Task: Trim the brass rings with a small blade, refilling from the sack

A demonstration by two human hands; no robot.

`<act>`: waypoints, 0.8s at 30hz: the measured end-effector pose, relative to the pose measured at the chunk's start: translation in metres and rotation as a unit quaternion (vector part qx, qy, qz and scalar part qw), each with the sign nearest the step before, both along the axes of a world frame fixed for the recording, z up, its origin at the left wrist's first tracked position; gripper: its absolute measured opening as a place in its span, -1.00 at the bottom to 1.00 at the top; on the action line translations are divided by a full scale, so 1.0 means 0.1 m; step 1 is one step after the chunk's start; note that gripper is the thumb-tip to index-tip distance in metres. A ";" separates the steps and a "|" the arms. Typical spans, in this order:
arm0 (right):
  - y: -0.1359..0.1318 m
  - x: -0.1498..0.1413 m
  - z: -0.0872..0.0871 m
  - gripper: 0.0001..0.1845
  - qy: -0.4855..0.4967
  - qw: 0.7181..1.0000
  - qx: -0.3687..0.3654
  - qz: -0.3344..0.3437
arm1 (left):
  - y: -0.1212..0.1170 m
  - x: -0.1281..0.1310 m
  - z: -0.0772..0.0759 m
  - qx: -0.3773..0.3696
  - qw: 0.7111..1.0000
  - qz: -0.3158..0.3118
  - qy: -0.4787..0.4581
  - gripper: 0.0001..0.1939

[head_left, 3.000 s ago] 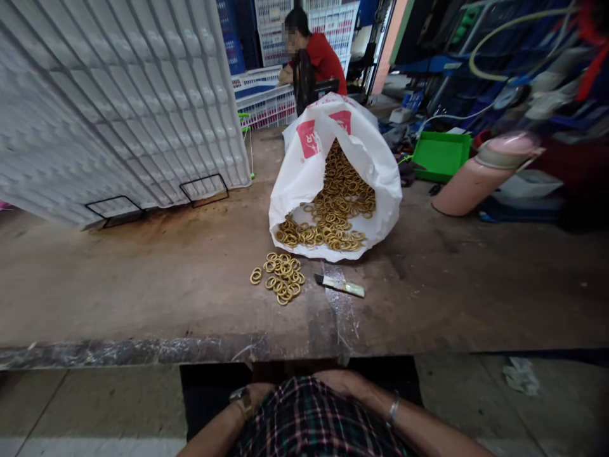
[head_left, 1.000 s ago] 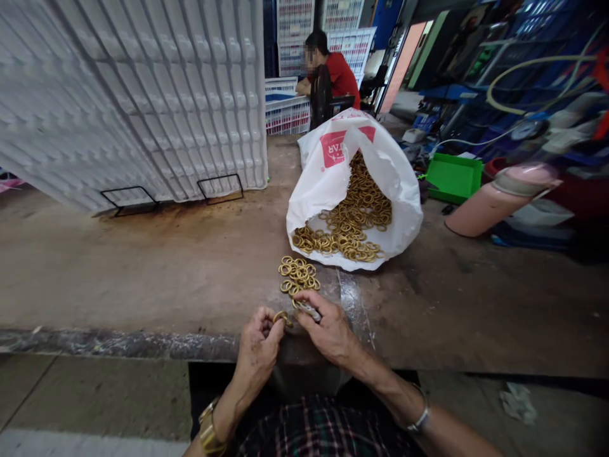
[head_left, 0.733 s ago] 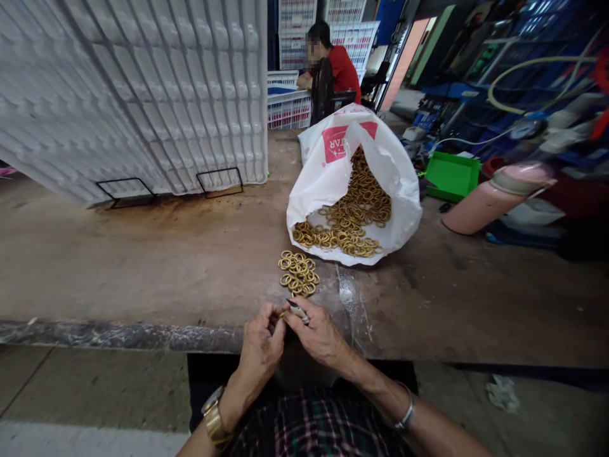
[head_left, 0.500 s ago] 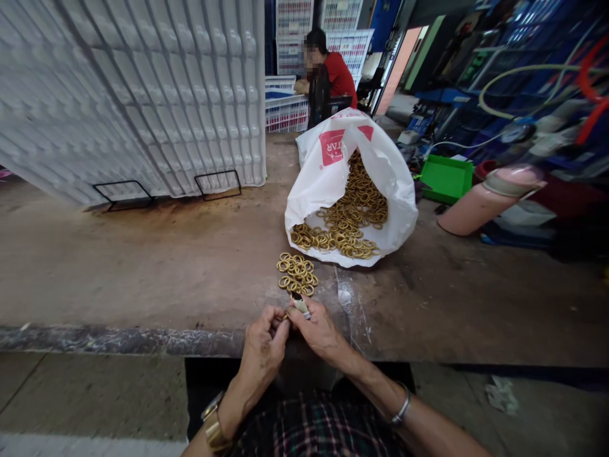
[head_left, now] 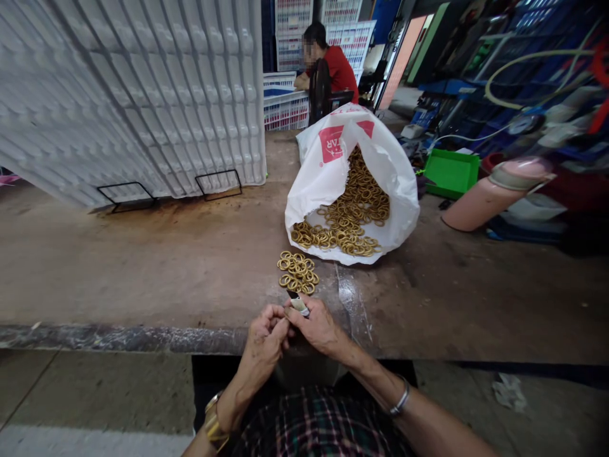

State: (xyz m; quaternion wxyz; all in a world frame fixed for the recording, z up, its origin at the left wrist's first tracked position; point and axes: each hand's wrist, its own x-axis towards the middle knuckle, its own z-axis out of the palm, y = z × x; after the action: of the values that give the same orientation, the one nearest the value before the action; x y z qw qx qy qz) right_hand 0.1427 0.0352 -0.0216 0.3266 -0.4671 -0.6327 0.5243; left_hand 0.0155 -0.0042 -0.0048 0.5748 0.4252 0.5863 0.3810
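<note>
At the table's front edge my right hand (head_left: 320,327) is closed around a small knife (head_left: 299,304) with a dark blade and a pale wrapped handle. Its blade points away from me, up and to the left. My left hand (head_left: 267,336) is pinched against the right fingertips; whatever it grips is hidden by the fingers. Just beyond the blade lies a small pile of gold-coloured rings (head_left: 297,271). Behind them a white plastic bag (head_left: 314,184) lies on its side, its mouth facing me, with many more rings (head_left: 352,222) inside.
White ribbed trays (head_left: 190,95) stand on the brown table (head_left: 143,266), held by black wire stands (head_left: 219,185). To the right are a pink bottle (head_left: 490,200) and a green tray (head_left: 451,172). Farther back sits a person in red (head_left: 341,76) near plastic crates (head_left: 285,111).
My fingers have shifted slightly, and the knife has tilted a little more to the left. The ring pile and bag look unchanged; the view has moved slightly.
</note>
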 end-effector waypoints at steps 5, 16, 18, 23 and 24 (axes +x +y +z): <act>0.02 -0.01 -0.04 -0.76 -0.003 1.000 -0.010 -0.003 | 0.01 -0.01 0.03 -0.009 1.000 -0.013 -0.011 -0.70; 0.04 0.01 0.10 -0.69 0.032 0.997 -0.066 0.008 | 0.01 -0.09 0.01 -0.001 0.997 -0.058 -0.045 -0.69; 0.04 0.02 0.12 -0.68 0.033 0.997 -0.065 0.010 | 0.00 -0.10 0.00 0.004 0.997 -0.060 -0.046 -0.70; 0.04 0.01 0.12 -0.70 0.030 0.997 -0.067 0.012 | -0.02 -0.11 0.02 0.006 0.997 -0.062 -0.044 -0.70; 0.04 0.01 0.11 -0.71 0.030 0.997 -0.067 0.009 | -0.02 -0.11 0.02 0.005 0.997 -0.062 -0.047 -0.71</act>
State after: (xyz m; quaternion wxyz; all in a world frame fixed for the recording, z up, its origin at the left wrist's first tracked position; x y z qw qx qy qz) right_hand 0.1436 0.0392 -0.0102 0.3088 -0.4663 -0.5902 0.5822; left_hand 0.0043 -0.0060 -0.0026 0.6218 0.4451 0.5295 0.3672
